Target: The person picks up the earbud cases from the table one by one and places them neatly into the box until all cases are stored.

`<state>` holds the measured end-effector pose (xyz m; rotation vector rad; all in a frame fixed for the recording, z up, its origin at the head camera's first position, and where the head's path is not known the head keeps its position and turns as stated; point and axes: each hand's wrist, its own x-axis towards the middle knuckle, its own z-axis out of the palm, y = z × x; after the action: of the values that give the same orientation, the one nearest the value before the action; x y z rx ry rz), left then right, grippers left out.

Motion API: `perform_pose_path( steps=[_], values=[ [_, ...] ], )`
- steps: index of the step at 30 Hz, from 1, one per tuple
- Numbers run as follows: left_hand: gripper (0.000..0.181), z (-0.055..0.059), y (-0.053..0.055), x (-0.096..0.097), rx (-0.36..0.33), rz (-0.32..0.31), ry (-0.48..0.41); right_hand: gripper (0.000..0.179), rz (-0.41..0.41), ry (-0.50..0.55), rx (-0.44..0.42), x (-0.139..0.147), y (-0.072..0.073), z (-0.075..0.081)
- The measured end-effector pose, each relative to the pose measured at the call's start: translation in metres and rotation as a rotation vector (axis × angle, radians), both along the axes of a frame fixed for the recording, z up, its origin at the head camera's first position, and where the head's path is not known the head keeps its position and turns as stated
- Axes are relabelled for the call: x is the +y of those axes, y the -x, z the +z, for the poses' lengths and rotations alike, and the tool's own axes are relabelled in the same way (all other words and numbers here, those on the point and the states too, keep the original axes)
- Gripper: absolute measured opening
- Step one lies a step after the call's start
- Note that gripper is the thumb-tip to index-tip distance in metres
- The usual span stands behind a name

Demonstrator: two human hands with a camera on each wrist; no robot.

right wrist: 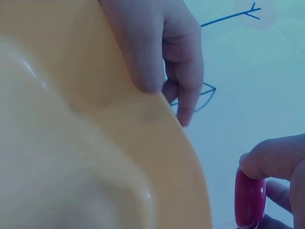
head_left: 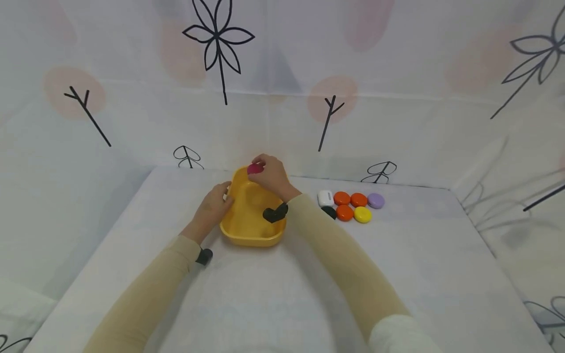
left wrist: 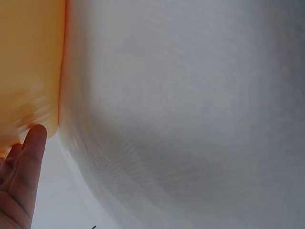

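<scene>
A yellow plastic basin (head_left: 247, 225) stands on the white table. My left hand (head_left: 211, 208) grips its left rim; in the right wrist view that hand's thumb (right wrist: 145, 62) lies inside the rim and the fingers outside. My right hand (head_left: 271, 176) pinches a glossy magenta round piece (head_left: 254, 169) between thumb and fingers, over the basin's far end. Seen close, the magenta piece (right wrist: 249, 200) is held on edge, beside the rim in that view. The left wrist view catches only the basin's outer wall (left wrist: 31, 57) and some left-hand fingers (left wrist: 29, 167).
To the right of the basin lie several round pieces in two rows: orange (head_left: 345, 213), yellow (head_left: 363, 214), purple (head_left: 376, 200) and a dark one (head_left: 328, 212) partly behind the right sleeve. A white squarish piece (head_left: 325, 198) lies among them. A patterned cloth wall (head_left: 282, 132) rises behind.
</scene>
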<state>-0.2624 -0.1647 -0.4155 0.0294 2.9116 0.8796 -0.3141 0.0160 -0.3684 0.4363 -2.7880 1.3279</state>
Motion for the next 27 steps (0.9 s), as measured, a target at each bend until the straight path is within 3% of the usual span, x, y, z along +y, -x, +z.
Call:
perform_pose_path(
  steps=[9, 15, 27],
  values=[
    [0.056, 0.002, 0.000, 0.000, -0.049, 0.037, 0.009, 0.037, 0.005, -0.080, 0.034, 0.023, -0.004, 0.012],
    [0.056, 0.000, 0.001, 0.000, -0.034, 0.031, 0.002, 0.038, 0.017, -0.121, 0.054, 0.031, -0.010, 0.020],
    [0.055, 0.001, -0.001, 0.001, -0.044, 0.036, 0.006, 0.040, 0.028, -0.120, 0.074, 0.054, -0.024, 0.032]
  ],
)
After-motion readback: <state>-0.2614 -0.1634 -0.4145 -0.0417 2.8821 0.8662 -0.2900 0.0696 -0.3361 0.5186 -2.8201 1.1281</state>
